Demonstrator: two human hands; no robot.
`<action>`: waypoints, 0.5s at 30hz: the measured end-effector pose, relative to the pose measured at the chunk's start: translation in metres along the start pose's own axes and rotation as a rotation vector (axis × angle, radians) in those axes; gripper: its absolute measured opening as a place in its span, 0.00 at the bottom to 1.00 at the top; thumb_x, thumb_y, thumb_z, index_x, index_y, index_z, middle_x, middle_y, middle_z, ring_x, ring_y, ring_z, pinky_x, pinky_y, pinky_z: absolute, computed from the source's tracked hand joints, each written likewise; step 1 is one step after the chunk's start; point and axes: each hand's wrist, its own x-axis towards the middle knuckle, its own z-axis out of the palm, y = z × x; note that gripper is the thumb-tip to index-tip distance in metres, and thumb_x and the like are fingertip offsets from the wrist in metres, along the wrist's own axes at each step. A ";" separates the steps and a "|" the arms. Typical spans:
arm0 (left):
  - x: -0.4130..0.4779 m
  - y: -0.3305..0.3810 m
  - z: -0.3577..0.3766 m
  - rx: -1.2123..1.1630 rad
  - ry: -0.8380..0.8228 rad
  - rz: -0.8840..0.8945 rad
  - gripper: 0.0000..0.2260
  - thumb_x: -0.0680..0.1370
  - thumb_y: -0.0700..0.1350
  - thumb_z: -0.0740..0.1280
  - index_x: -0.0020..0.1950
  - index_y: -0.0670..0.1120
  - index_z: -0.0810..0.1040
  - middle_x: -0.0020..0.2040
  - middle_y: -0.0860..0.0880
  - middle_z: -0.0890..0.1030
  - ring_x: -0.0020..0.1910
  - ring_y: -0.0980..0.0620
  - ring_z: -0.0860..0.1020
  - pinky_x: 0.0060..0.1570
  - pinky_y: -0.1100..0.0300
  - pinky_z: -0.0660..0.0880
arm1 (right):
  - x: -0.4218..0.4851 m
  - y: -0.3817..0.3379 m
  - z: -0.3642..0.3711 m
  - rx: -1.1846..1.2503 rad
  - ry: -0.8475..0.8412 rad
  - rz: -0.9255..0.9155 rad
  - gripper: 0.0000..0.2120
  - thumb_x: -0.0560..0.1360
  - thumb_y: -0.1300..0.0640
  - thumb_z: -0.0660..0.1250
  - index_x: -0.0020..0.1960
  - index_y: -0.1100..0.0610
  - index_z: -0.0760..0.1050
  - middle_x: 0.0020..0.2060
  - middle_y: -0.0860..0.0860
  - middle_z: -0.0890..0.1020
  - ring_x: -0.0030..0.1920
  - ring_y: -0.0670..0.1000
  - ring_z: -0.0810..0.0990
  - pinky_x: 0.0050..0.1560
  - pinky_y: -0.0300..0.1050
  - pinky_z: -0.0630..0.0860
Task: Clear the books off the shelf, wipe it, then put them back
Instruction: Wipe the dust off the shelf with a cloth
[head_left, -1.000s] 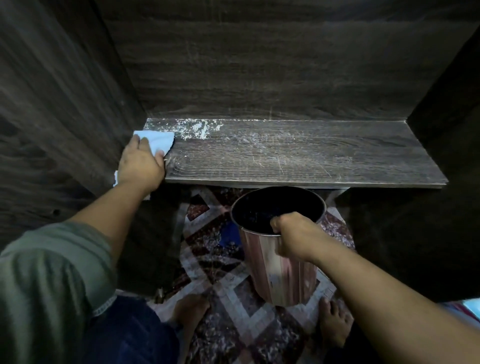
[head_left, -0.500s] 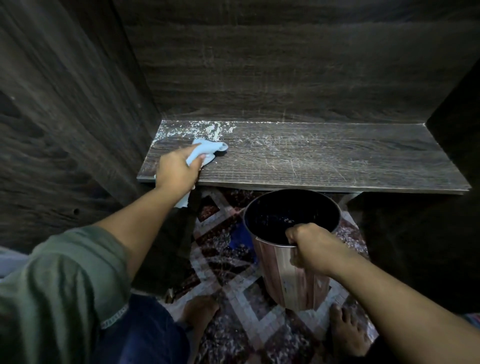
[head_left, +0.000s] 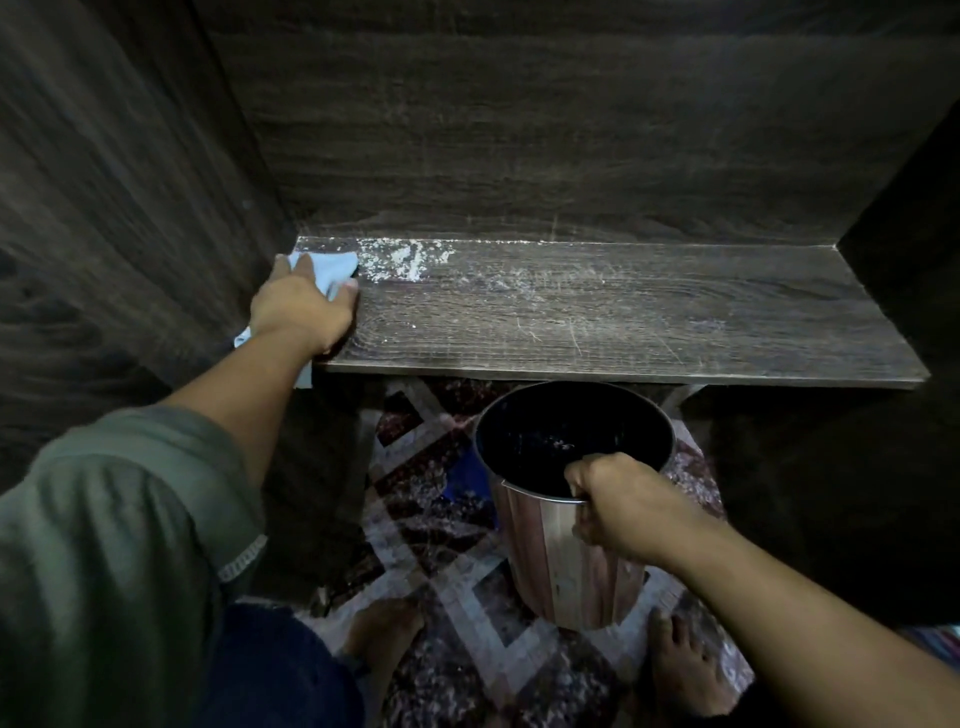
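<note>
Books cleared; my left hand (head_left: 301, 306) is pressing the cloth (head_left: 327, 267) flat on the shelf (head_left: 623, 322); right hand (head_left: 618, 501) is gripping the bin (head_left: 561, 561) rim; dust (head_left: 405, 260) is remaining, restocking pending

Dusty dark wooden shelf (head_left: 623, 317), bookless.

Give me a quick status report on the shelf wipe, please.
Left hand presses blue cloth at shelf's left rear corner. Right hand grips bin rim below front edge. White dust remains. No books visible.
</note>
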 end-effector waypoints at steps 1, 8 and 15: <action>-0.004 0.001 -0.002 0.001 0.010 -0.015 0.33 0.79 0.63 0.57 0.78 0.44 0.58 0.78 0.41 0.57 0.75 0.40 0.60 0.71 0.52 0.59 | -0.001 0.000 0.000 0.007 0.000 -0.006 0.18 0.69 0.58 0.68 0.32 0.52 0.58 0.40 0.51 0.73 0.49 0.58 0.79 0.40 0.42 0.65; -0.031 0.030 0.011 -0.136 0.122 0.041 0.22 0.80 0.54 0.62 0.73 0.51 0.70 0.75 0.48 0.67 0.69 0.41 0.69 0.66 0.54 0.65 | -0.002 -0.002 0.002 0.045 -0.031 -0.047 0.17 0.69 0.58 0.69 0.34 0.51 0.60 0.44 0.52 0.75 0.50 0.57 0.78 0.43 0.45 0.70; -0.050 0.080 0.022 -0.382 0.222 0.100 0.20 0.80 0.50 0.62 0.73 0.53 0.70 0.65 0.46 0.78 0.61 0.41 0.76 0.60 0.53 0.71 | 0.000 -0.002 0.001 0.059 -0.036 -0.037 0.19 0.68 0.59 0.70 0.32 0.50 0.59 0.39 0.50 0.72 0.42 0.55 0.74 0.39 0.42 0.65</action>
